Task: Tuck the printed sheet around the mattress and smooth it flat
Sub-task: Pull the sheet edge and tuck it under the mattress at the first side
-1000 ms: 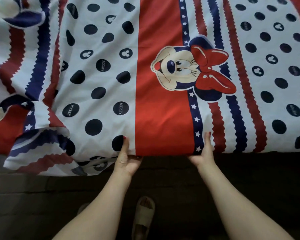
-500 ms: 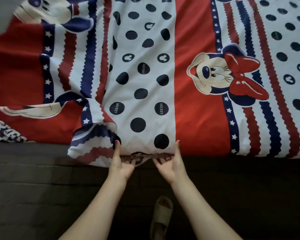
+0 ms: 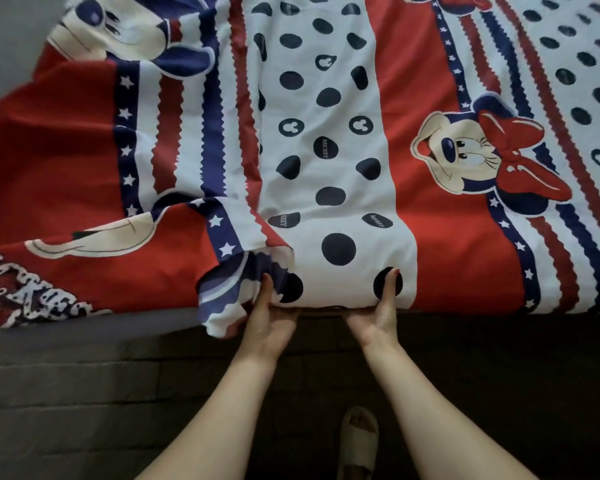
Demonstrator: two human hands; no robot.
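The printed sheet [image 3: 340,140], red, white and navy with dots, stripes and cartoon mouse faces, covers the mattress top. My left hand [image 3: 269,315] grips its near edge by a bunched, folded flap [image 3: 229,292], thumb on top and fingers hidden under the fabric. My right hand [image 3: 378,315] holds the same edge a little to the right, thumb lying on a navy dot, fingers underneath. To the right of my hands the sheet's edge lies straight along the mattress side. On the left the sheet stops short and grey mattress [image 3: 94,327] shows below it.
The dark side of the bed [image 3: 499,358] runs below the sheet edge. My sandalled foot [image 3: 359,441] stands on the dark floor between my forearms. A pale wall or floor patch [image 3: 11,36] shows at the upper left.
My view and both hands have shifted left along the bed edge. My right hand moved from the red stripe to the dotted white panel, close to my left hand at the bunched flap.
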